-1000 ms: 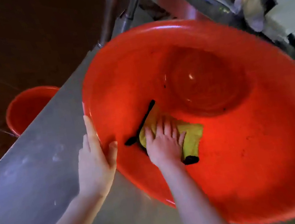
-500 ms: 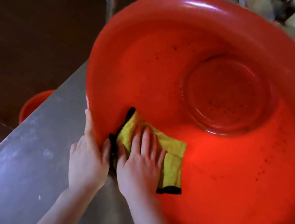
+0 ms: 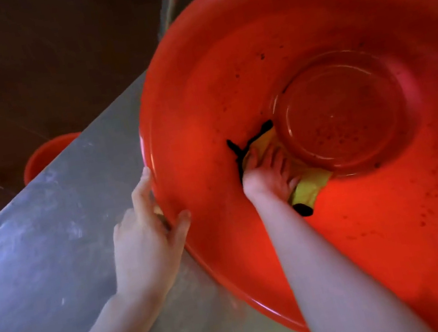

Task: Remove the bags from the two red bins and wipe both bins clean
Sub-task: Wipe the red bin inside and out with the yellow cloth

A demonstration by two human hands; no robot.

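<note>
1. The big bin [image 3: 339,232] is bright red, with small dark specks scattered over its inner wall and bottom.
2. The cloth [image 3: 307,190] inside the big bin is yellow with a black edge.
3. The table [image 3: 38,254] under the big bin is dull grey metal with pale smudges.
4. The second bin [image 3: 42,157], left of the big bin, is red.
5. The floor [image 3: 21,68] beyond it is dark brown.

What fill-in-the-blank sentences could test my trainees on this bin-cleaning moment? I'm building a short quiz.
1. The right hand presses a ____ cloth with black edging against the inside of the big bin.
2. The left hand grips that bin's ____.
3. The big bin rests on a grey ____.
4. The second bin, beyond the counter edge, is coloured ____.

Missing words: yellow; rim; counter; red
</note>
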